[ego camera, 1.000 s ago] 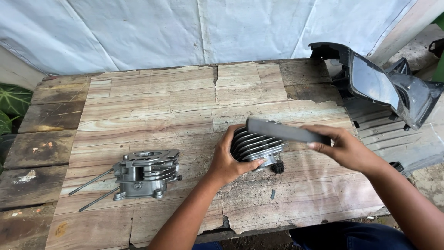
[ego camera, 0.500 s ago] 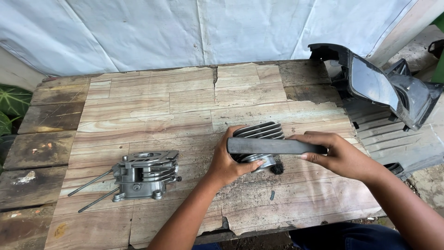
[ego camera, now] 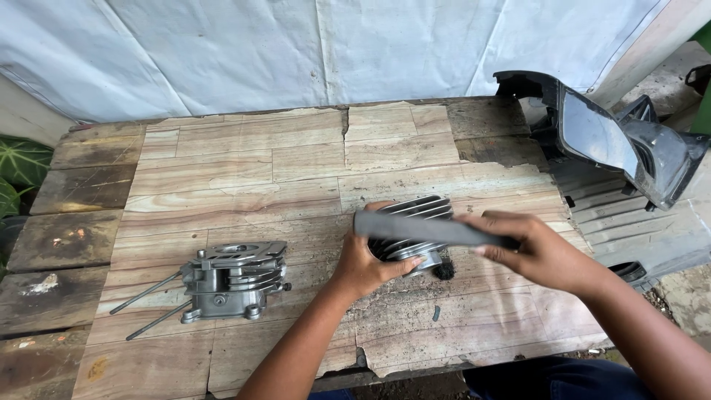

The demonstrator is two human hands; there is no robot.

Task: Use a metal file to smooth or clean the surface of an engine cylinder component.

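**Ani:** What is the biggest thing here?

**Budi:** The worn wooden table with cracked brown boards (ego camera: 244, 159). Everything sits on it. At its far right corner leans a big black plastic cover with a clear window (ego camera: 607, 137).

**Ani:** And next?

**Budi:** Near the left front of the table sits a grey metal engine block with two long thin rods sticking out (ego camera: 229, 281). No hand touches it.

**Ani:** Where is the round part?

**Budi:** The silver metal cylinder with many thin fins (ego camera: 415, 233) lies on its side near the middle front of the table, to the right of the engine block. The left hand (ego camera: 366, 263) wraps it, fingers clamped on its lower end.

**Ani:** And the other hand?

**Budi:** The right hand (ego camera: 537, 252) pinches one end of a long flat dark grey bar (ego camera: 429, 228), fingers closed on it. The bar lies across the top of the cylinder.

**Ani:** How far along is the work?

**Budi:** I think it is partway. The cylinder is off the block and being rubbed or checked with the bar. Dark crumbs (ego camera: 444, 270) lie just beside the cylinder. It is not back on the block yet.

**Ani:** What changed from a moment ago?

**Budi:** The bar was tilted up higher. Now it lies lower and flatter, slid a little left. The engine block has not moved.
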